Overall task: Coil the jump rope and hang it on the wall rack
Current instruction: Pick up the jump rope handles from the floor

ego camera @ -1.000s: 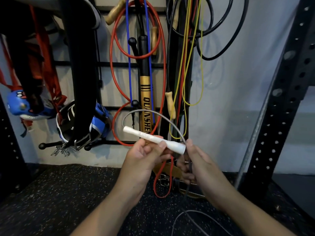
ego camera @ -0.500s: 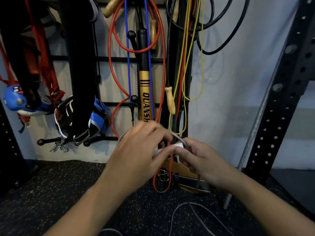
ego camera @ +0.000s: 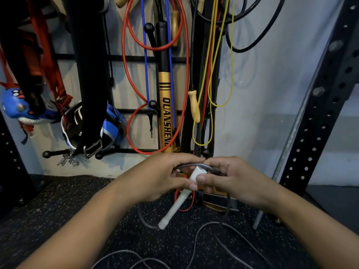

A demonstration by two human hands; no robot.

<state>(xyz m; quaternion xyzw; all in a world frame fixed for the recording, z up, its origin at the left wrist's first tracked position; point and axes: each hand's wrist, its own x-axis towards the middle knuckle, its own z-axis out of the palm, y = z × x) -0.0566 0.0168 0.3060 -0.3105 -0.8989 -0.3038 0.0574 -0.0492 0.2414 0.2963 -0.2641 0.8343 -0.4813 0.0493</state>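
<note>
The white handle (ego camera: pixel 179 199) is pinched at its far end by both hands, left (ego camera: pixel 161 177) and right (ego camera: pixel 233 179), its long axis slanting near-left, while the cord (ego camera: pixel 194 165) arches over it.

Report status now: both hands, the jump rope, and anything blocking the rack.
Left hand and right hand: each grip closed on white plastic handle, grey rope cord looped over it. Most cord loose on floor. Wall rack crowded with red, blue, yellow ropes.
</note>
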